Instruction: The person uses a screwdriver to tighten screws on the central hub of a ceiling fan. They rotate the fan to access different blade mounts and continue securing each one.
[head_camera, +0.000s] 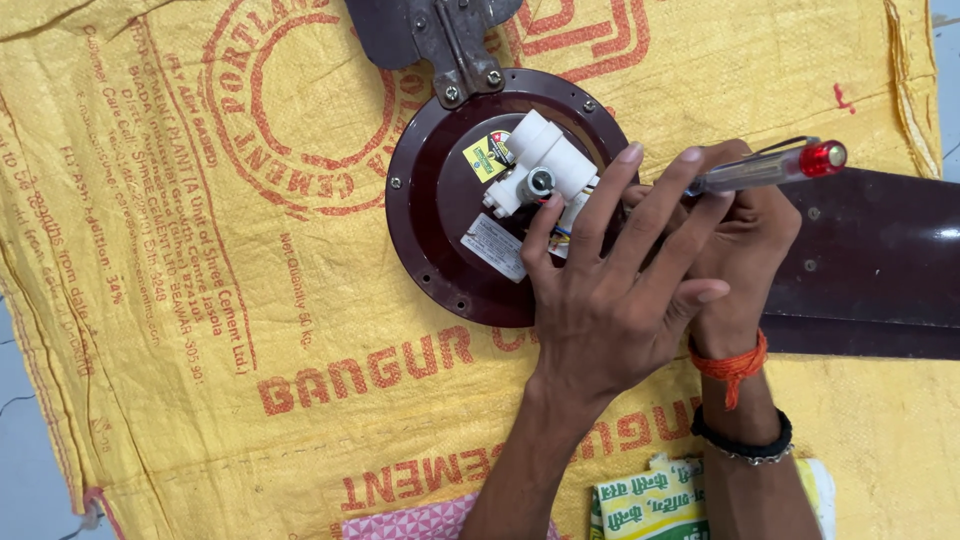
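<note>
On yellow sack (150, 300): fan motor (450, 200); left hand (610, 290) covers right hand (745, 240) w/ screwdriver (770, 168).

Right hand (745, 240) half hidden behind left hand (610, 300); fan blade (880, 265) cut off by edge

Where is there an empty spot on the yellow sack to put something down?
The widest bare patch of the yellow sack lies left of the round maroon fan motor, out to the sack's left edge. A smaller patch sits top right, above the dark fan blade. It is crowded at the motor's right side, where the left hand and right hand with the screwdriver overlap.
</note>
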